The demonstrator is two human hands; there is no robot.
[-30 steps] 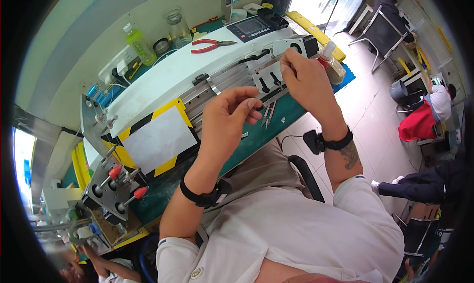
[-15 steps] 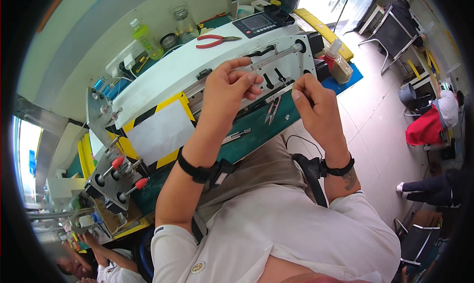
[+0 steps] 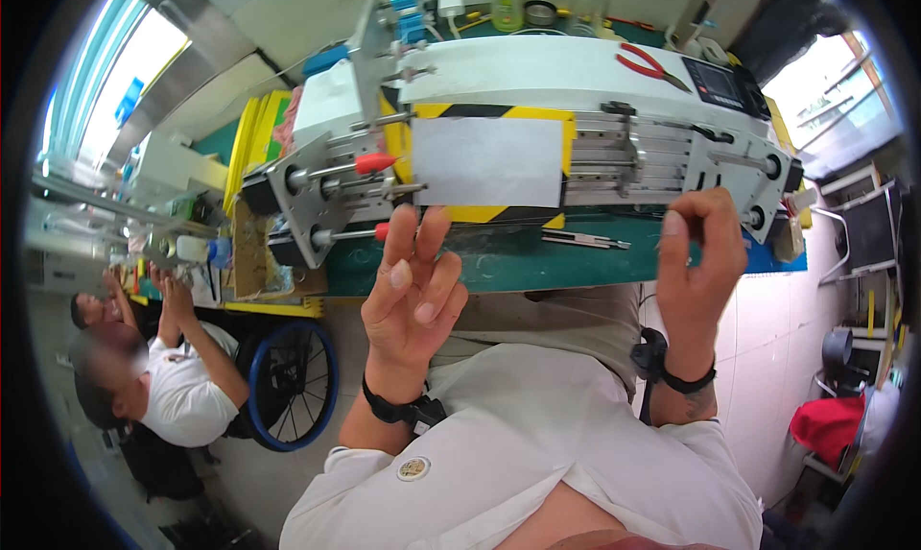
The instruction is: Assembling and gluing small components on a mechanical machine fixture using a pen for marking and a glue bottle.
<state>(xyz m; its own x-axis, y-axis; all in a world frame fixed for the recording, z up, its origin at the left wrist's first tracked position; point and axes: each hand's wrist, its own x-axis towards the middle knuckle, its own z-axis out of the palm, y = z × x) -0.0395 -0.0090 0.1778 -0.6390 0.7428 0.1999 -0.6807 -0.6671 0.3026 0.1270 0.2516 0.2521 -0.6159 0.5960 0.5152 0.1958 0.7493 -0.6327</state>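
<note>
Machine (image 3: 595, 176): one, long and railed, lying along the tabletop (image 3: 499, 262); assembled, as far as I can judge from where I stand. End plate (image 3: 300, 204): upright, at its left end. Red grips (image 3: 374, 163): two, on rods. Left hand (image 3: 411, 286): raised at the near edge, index and middle fingers up and parted, the others loosely bent, nothing seen in it. Sheet (image 3: 487, 161): white, already flat on the striped plate (image 3: 470, 214); neither of the hands on it. Slim tool (image 3: 585, 239): laid down. Pliers (image 3: 648, 65): red-handled, lying on the white cover (image 3: 537, 65). Right hand (image 3: 705, 257): raised before the machine's right part, fingers curled toward the thumb; whether anything thin is pinched, I cannot tell. Work left: not to be judged from this view.
</note>
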